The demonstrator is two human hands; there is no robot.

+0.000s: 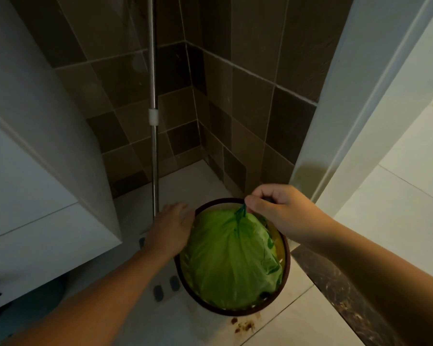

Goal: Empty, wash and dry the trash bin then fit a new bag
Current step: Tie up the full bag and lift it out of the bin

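A round brown trash bin (284,283) stands on the pale floor in a tiled corner. A full green bag (230,260) fills it, bunched to a dark green knot at the top. My right hand (280,213) pinches that knot above the bin's far rim. My left hand (170,228) lies with straight fingers against the bin's left rim. The bin's inside is hidden under the bag.
A metal mop pole (155,146) leans in the corner just left of the bin, with its flat head (164,287) on the floor. A white cabinet (35,171) is on the left, a white door frame (355,121) on the right. Brown stains (244,325) mark the floor.
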